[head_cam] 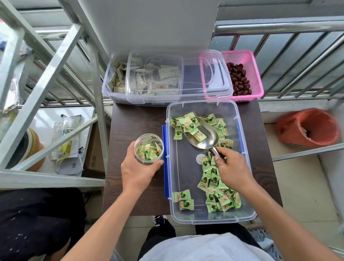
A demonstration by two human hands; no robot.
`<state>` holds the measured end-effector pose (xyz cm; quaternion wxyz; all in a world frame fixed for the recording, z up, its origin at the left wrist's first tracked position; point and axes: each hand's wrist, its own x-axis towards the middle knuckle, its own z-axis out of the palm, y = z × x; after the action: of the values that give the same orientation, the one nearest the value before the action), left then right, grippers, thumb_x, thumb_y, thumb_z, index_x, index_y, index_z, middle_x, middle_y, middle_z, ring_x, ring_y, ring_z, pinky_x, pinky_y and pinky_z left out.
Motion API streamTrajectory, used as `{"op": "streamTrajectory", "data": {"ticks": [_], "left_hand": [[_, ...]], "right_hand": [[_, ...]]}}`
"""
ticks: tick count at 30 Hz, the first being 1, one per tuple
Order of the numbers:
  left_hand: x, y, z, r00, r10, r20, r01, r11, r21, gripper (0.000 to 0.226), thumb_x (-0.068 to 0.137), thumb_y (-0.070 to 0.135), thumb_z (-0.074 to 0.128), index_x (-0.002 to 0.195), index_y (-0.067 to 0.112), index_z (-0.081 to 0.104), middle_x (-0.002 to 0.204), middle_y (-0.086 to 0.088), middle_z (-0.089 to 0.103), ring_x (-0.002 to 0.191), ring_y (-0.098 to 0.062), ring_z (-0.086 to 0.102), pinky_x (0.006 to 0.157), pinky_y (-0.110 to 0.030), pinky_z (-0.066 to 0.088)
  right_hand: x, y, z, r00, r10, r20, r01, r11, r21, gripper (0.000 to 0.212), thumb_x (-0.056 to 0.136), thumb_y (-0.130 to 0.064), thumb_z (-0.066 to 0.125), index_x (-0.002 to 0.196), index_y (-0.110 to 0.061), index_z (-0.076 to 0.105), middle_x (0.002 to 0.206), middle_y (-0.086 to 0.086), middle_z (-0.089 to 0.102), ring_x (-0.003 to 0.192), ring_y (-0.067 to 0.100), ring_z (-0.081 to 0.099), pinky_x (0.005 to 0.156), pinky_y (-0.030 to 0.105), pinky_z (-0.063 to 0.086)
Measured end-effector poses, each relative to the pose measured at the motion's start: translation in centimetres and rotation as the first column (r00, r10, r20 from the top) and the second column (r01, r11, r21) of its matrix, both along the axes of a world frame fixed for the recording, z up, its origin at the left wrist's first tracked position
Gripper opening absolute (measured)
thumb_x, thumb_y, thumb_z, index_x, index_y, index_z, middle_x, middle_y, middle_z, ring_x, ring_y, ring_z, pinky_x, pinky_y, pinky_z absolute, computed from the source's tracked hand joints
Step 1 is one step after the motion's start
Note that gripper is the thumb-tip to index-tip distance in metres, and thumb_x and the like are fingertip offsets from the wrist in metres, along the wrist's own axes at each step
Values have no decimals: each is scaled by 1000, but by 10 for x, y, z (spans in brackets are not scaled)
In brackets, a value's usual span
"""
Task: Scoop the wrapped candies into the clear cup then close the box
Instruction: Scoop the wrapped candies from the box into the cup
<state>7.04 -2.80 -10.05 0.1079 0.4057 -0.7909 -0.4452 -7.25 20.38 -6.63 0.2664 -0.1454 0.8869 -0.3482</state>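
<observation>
A small dark wood-grain table stands against a metal railing, with a grey metal rack to the left and an orange bin on the floor to the right.

In the head view, an open clear box with blue latches takes up the right half of the table. Green wrapped candies lie in it in two groups: one heap at the far end and a longer one along the right wall towards the near end, with two loose pieces at the near left.

The right hand is inside the box above the nearer heap. Its thumb and curled fingers pinch the short handle of a metal scoop. The scoop's bowl reaches away from the fingers towards the far heap and holds a few candies, with more at its mouth.

The left hand wraps its fingers round a clear cup just left of the box wall, the thumb tip against the cup's near right side. The cup is partly filled with candies; I cannot tell whether it rests on the table.

At the far edge, a clear lid lies across a second box of beige packets and a pink basket of dark red fruit.
</observation>
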Motion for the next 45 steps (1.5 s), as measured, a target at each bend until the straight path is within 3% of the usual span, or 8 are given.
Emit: {"op": "streamTrajectory", "data": {"ticks": [6,9,12,20,26,34,42,45], "left_hand": [[1,3,5,1000,-8,-15,8,1000,2,80,61,30,97,121,44,46,108,20,60,107,-8,57,91,-21,42],[2,3,5,1000,-6,-20,6,1000,5,81,61,31,97,123,44,47,109,19,61,108,-7,58,92,-21,43],[2,3,6,1000,-10,-16,10,1000,-1,83,60,33,97,123,46,45,111,18,61,109,-7,58,94,-24,45],[1,1,9,999,-39,-17,39,999,-2,82,60,32,97,120,53,45,106,30,60,105,1,58,92,-19,45],[2,3,17,995,-76,-66,76,997,-4,76,64,33,94,112,66,46,106,37,63,103,13,60,86,-12,47],[4,7,20,988,-98,-119,96,995,-24,68,68,35,92,117,57,50,110,28,66,104,5,63,88,-23,52],[6,3,15,990,-85,-110,83,996,-24,81,63,24,93,113,67,45,107,32,64,102,5,63,89,-22,52],[6,3,12,993,-69,-94,69,998,-5,82,62,26,93,112,67,43,106,33,63,100,7,62,86,-15,50]], "right_hand": [[4,7,13,1000,4,-3,-4,1000,-9,14,100,-10,51,97,-6,65,77,12,64,60,17,48,51,25,38],[5,14,13,1000,1,-4,-1,1000,-20,15,100,-10,52,105,-6,66,81,12,66,63,22,54,56,33,43],[6,19,14,1000,15,-18,-15,999,-40,20,99,-8,54,111,-17,68,80,-1,64,66,10,53,58,23,41],[-5,19,43,976,214,-33,-216,972,-92,31,96,-5,59,123,-17,67,86,-7,67,66,4,55,62,24,44],[-18,-16,94,831,555,-45,-548,829,109,13,98,-11,55,101,-7,68,78,5,63,64,20,53,59,39,43],[-21,-78,143,704,707,-67,-636,669,383,21,86,-10,52,65,-14,55,59,6,55,57,27,51,54,40,43],[-16,-114,172,646,755,-111,-613,600,514,14,79,-13,54,81,-11,67,64,4,53,68,32,56,55,30,40],[-17,-114,183,645,752,-131,-598,605,526,22,76,-12,54,87,-12,73,68,7,59,69,31,58,58,33,48]]}}
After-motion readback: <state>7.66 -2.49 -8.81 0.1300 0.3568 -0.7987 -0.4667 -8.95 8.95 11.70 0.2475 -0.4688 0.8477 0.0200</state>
